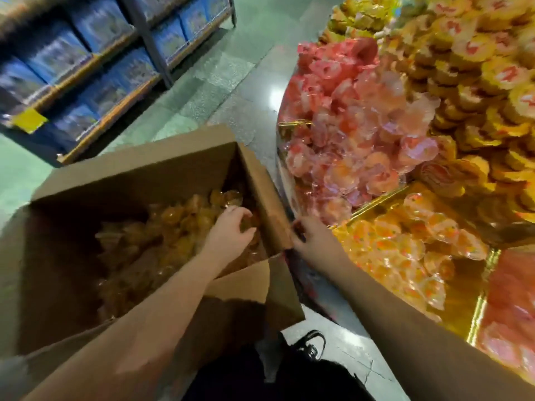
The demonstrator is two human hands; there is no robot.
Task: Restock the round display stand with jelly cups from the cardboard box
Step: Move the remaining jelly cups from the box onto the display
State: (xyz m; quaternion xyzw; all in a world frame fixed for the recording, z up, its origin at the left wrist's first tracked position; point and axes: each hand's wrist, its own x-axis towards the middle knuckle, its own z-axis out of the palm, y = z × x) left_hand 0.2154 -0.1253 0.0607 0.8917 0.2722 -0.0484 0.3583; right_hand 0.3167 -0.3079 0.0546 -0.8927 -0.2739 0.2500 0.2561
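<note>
An open cardboard box stands on the floor at the left, holding several orange jelly cups. My left hand reaches into the box at its right side, fingers curled over jelly cups there. My right hand grips the box's right wall at its near corner, next to the round display stand. The stand's gold-lined compartment holds several orange jelly cups.
Pink jelly cups and yellow ones are heaped higher on the stand. Shelves with blue packs stand at the back left. Grey floor runs between shelves and stand. A dark shoe is below the box flap.
</note>
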